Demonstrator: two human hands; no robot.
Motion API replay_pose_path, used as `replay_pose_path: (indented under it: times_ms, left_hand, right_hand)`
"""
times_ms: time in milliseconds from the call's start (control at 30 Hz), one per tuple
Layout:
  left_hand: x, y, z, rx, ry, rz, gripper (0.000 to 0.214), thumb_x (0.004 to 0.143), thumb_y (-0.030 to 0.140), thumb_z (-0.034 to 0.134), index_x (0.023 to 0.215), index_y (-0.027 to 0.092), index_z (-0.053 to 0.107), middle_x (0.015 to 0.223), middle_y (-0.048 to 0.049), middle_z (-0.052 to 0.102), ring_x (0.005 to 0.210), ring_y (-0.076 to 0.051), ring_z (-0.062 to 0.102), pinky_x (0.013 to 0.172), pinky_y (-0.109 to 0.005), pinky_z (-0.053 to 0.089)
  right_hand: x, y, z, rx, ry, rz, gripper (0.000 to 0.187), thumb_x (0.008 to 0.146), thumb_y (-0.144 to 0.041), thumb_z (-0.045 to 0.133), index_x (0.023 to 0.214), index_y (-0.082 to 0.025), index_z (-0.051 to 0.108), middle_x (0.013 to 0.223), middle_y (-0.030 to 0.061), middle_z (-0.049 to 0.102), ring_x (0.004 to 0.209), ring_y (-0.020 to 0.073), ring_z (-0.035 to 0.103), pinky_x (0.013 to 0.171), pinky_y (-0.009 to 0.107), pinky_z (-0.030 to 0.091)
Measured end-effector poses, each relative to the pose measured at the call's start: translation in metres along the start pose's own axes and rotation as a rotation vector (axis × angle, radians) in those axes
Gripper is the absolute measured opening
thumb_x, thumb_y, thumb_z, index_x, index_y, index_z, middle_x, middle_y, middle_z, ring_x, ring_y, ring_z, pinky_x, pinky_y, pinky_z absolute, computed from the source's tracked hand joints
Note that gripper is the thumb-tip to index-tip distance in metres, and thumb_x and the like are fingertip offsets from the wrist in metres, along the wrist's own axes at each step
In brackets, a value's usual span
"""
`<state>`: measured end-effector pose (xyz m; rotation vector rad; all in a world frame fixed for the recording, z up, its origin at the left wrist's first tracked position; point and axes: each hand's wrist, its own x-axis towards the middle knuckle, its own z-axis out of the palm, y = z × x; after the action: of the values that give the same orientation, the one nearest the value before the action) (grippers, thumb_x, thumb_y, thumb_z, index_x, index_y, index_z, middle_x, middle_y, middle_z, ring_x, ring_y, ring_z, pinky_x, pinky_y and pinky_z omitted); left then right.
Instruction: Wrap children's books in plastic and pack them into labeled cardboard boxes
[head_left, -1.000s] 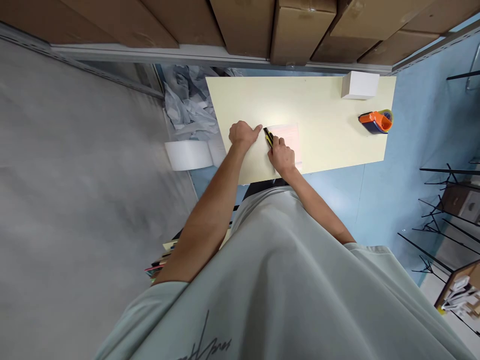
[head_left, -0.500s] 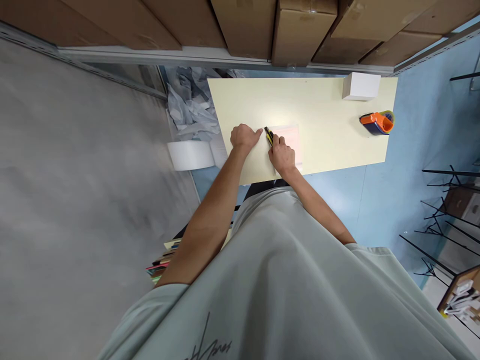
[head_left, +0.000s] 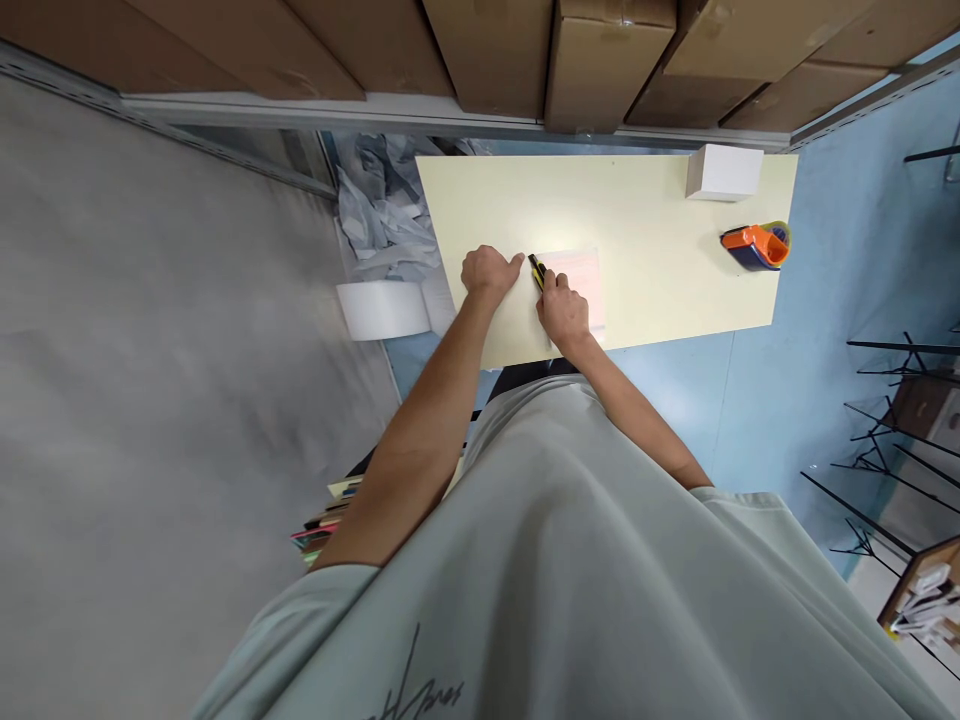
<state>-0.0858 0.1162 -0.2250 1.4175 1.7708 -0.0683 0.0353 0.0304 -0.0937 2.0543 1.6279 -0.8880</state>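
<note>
Right of the frame's centre, a hand could pass over the pale tabletop (head_left: 660, 250) between the right hand (head_left: 564, 308) and the orange-and-blue tape dispenser (head_left: 756, 246). The white box (head_left: 724, 172) blocks the upper right. Cartons (head_left: 609, 65) bar the top edge. At centre, only a slim gap parts the left hand (head_left: 489, 270) from the cutter (head_left: 537, 268). Left of the tabletop, crumpled sheeting (head_left: 386, 210) and a white roll (head_left: 382, 310) obstruct.

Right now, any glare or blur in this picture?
Head view: soft glare on the cream table beyond the right hand; a sheen on the blue floor; the grey surface at left looks smeared; the pinkish sheet is washed out.
</note>
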Motion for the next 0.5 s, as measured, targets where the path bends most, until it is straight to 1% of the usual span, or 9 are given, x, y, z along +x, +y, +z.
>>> replay_pose_path:
  times_ms: [133,233,367,500]
  left_hand:
    - [-0.001,0.003,-0.001,0.026,-0.018,-0.063,0.061,0.095,0.065,0.070,0.123,0.012,0.082,0.129,-0.0266,0.080,0.136,-0.046,0.066,0.121,-0.058,0.049]
    - [-0.003,0.006,-0.004,0.024,-0.030,-0.065,0.059,0.095,0.065,0.071,0.119,0.012,0.083,0.126,-0.0267,0.080,0.132,-0.046,0.068,0.118,-0.058,0.052]
    - [-0.004,0.008,-0.006,0.032,-0.028,-0.068,0.058,0.094,0.065,0.072,0.119,0.014,0.083,0.125,-0.0245,0.080,0.132,-0.045,0.069,0.118,-0.058,0.052]
    - [-0.004,0.006,-0.004,0.047,-0.027,-0.067,0.058,0.095,0.066,0.070,0.116,0.014,0.084,0.124,-0.0249,0.080,0.131,-0.046,0.070,0.119,-0.059,0.053]
  right_hand:
    - [-0.006,0.001,0.002,-0.011,-0.011,-0.002,0.046,0.114,-0.008,0.032,0.157,-0.008,0.048,0.149,0.0269,0.065,0.121,0.0299,0.080,0.102,0.042,0.067]
    - [-0.012,0.001,0.003,-0.025,-0.019,-0.009,0.043,0.114,-0.007,0.032,0.153,-0.008,0.050,0.148,0.0272,0.066,0.121,0.0294,0.081,0.101,0.041,0.067]
    - [-0.023,0.001,0.007,-0.061,-0.027,-0.007,0.040,0.116,-0.010,0.034,0.152,-0.010,0.052,0.144,0.0266,0.068,0.120,0.0291,0.082,0.100,0.039,0.068]
    - [-0.039,0.004,0.014,-0.094,-0.065,-0.009,0.040,0.115,-0.009,0.037,0.152,-0.011,0.054,0.141,0.0256,0.069,0.117,0.0285,0.083,0.097,0.036,0.068]
